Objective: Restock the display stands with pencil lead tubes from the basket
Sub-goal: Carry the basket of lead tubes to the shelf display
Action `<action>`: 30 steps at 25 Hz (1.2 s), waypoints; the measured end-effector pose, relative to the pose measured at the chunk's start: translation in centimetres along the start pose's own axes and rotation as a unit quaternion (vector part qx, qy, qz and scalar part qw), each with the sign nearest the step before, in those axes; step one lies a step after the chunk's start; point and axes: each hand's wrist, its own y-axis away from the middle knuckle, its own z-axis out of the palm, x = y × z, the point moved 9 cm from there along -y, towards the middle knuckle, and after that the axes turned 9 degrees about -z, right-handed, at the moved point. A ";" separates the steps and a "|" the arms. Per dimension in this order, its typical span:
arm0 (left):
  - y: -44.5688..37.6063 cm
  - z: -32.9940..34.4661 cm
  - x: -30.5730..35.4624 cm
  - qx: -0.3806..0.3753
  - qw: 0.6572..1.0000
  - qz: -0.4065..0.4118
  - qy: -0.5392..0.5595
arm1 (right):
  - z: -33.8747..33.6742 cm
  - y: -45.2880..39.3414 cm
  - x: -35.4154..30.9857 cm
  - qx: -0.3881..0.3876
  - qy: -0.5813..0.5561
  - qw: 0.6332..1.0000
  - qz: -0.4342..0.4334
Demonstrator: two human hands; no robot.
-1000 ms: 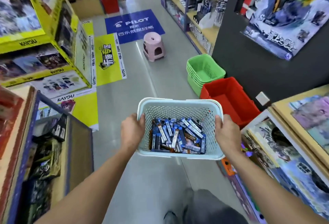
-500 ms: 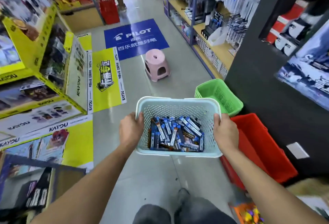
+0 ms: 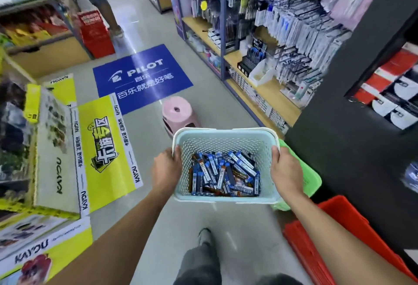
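Right now my left hand (image 3: 166, 172) and right hand (image 3: 286, 171) are clamped on the basket (image 3: 226, 137) rims (lead tubes (image 3: 224, 175) piled inside), carrying it down the aisle; next, finding the display stand.

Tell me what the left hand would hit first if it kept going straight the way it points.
The left hand, gripping the basket, points up the aisle. First in that line is probably the pink stool on the floor, though it sits lower, so depth is uncertain.

Basket (image 3: 226, 136) pale teal w/ perforated walls; lead tubes (image 3: 222, 172) mostly blue/white, some orange; stool (image 3: 177, 112) pink; crate (image 3: 339, 235) red.
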 end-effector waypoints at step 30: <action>-60.7 24.6 43.8 -0.156 0.969 0.160 -0.108 | 16.4 -60.3 1.4 0.073 0.091 0.967 0.226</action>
